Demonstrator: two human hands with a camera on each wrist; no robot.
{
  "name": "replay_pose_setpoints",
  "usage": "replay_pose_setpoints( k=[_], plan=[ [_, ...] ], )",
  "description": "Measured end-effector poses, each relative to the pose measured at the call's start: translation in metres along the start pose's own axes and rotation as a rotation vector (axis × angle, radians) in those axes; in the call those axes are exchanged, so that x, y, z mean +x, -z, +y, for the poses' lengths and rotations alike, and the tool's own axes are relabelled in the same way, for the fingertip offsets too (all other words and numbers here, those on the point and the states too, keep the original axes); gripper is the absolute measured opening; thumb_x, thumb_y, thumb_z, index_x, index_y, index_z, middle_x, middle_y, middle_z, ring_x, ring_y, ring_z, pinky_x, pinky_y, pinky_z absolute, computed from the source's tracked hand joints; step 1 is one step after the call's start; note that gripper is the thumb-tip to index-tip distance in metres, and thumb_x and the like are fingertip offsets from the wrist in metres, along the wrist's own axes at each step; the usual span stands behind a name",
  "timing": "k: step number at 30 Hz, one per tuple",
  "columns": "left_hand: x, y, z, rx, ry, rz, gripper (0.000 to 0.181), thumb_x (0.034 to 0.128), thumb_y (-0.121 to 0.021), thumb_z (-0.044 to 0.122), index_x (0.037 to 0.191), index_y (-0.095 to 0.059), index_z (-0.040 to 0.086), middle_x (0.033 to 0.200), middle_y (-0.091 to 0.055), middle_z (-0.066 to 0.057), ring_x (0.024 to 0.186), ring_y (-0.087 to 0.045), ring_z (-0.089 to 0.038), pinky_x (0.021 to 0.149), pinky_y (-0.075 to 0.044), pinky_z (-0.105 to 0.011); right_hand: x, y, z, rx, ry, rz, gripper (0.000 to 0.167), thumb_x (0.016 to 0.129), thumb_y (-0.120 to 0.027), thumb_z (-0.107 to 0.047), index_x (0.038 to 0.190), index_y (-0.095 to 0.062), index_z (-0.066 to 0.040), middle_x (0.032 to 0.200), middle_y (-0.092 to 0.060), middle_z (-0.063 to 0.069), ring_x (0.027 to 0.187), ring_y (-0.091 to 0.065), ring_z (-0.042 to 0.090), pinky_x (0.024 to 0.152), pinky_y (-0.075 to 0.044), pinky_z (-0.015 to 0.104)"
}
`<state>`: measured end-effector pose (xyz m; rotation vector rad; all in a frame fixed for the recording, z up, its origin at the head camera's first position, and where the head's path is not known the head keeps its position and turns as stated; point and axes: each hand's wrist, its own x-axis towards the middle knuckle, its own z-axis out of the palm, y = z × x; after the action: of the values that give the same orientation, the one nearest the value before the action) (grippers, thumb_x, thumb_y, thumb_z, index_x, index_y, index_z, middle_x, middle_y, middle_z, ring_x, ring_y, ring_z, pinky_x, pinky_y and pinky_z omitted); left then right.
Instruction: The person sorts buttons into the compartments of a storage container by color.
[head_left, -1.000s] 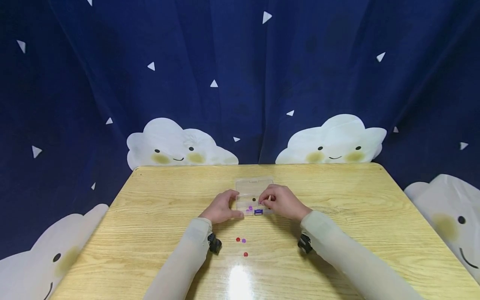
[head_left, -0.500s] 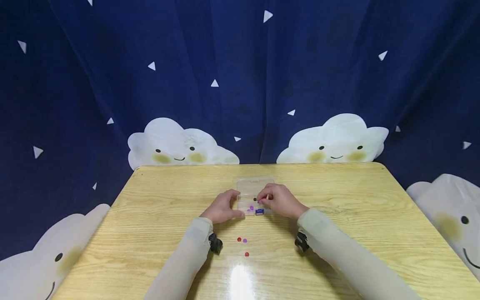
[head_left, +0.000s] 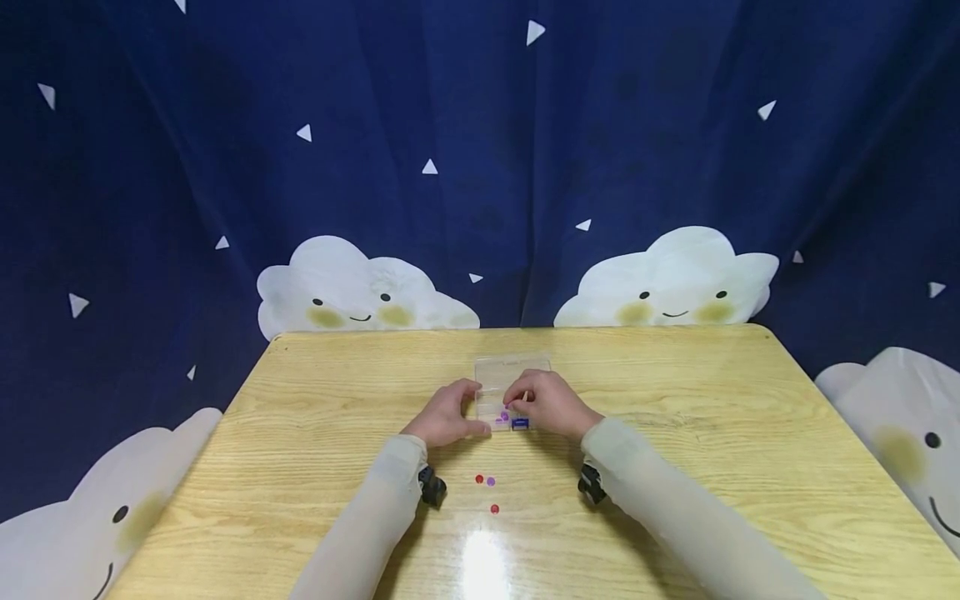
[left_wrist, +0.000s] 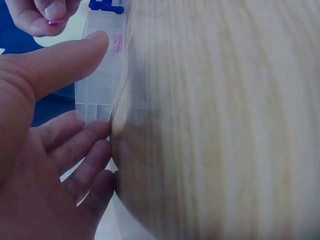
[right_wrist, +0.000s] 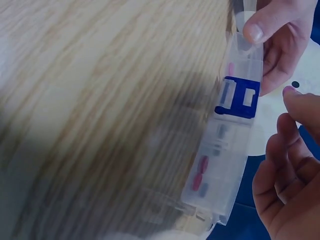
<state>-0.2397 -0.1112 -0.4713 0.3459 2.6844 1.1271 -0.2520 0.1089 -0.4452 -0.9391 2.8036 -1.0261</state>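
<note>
A clear plastic compartment box (head_left: 487, 403) with a blue clasp (head_left: 520, 424) lies on the wooden table, its lid (head_left: 510, 367) tipped back. My left hand (head_left: 448, 414) holds the box's left end, thumb on the front wall and fingers at the side. Above the compartments, my right hand (head_left: 550, 403) pinches a small pinkish-purple disc (left_wrist: 56, 22) between thumb and fingertip. Purple discs (head_left: 504, 417) lie in the left front of the box. Red discs (right_wrist: 201, 172) show through its wall in the right wrist view. The right hand hides the box's right part from the head view.
On the table in front of the box lie two red discs, one (head_left: 479, 479) beside a purple disc (head_left: 491, 482) and another red disc (head_left: 494, 509) nearer. A dark blue curtain (head_left: 480, 125) with white clouds hangs behind the table (head_left: 675, 375).
My right hand has moved left over the box, and the black disc inside is now out of sight in the head view. My left hand stays at the box's left end.
</note>
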Motion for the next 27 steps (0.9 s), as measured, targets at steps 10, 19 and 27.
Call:
replay_pose_setpoints(
  k=[10,19,27],
  plan=[
    [-0.0006,0.0002,0.0011,-0.005,-0.002,0.001,0.075,0.08,-0.084,0.028,0.143,-0.048,0.009,0.139,-0.056,-0.015,0.129,-0.052,-0.031,0.11,-0.044,-0.048,-0.0002,-0.0049,-0.0012,0.0,0.025,0.0,0.009,0.089,-0.07,-0.006,0.09,-0.078,-0.009,0.084,-0.068,-0.001,0.071,-0.052,0.005,0.065,-0.046,0.018],
    [-0.0015,-0.0006,-0.0012,-0.007,-0.003,-0.004,0.075,0.0805,-0.083,0.029,0.143,-0.047,0.01,0.14,-0.056,-0.015,0.13,-0.052,-0.031,0.109,-0.045,-0.048,-0.0009,-0.0067,0.0005,-0.036,-0.005,-0.011,0.009,0.088,-0.07,-0.006,0.09,-0.078,-0.011,0.085,-0.068,-0.001,0.074,-0.054,0.006,0.069,-0.048,0.02],
    [-0.0014,-0.0001,0.0012,0.014,-0.009,0.003,0.075,0.0793,-0.084,0.028,0.142,-0.048,0.009,0.138,-0.057,-0.014,0.129,-0.053,-0.031,0.111,-0.044,-0.048,0.0017,-0.0024,0.0015,-0.041,-0.069,-0.006,0.008,0.089,-0.072,-0.009,0.092,-0.078,-0.012,0.087,-0.068,-0.003,0.077,-0.056,0.007,0.072,-0.05,0.022]
  ],
)
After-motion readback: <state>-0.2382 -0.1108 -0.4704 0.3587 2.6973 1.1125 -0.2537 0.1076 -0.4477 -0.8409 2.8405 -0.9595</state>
